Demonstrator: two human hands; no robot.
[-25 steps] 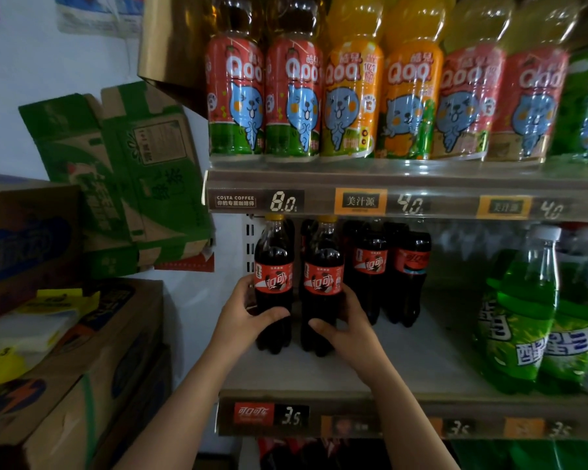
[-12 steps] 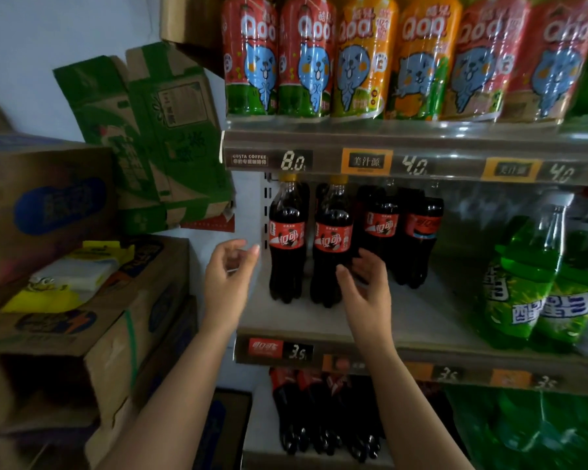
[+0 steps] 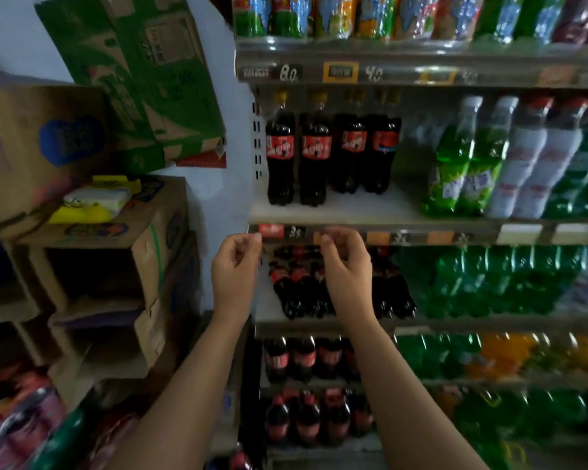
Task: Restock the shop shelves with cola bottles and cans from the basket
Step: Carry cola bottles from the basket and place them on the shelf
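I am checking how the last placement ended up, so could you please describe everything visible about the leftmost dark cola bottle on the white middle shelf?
The leftmost dark cola bottle is clear plastic filled with near-black drink, with a yellowish cap and a red label band around its middle. It stands upright at the left end of the white middle shelf, close beside a matching bottle on its right; whether they touch cannot be told. Neither hand touches it: the left hand and right hand hang empty below the shelf edge.
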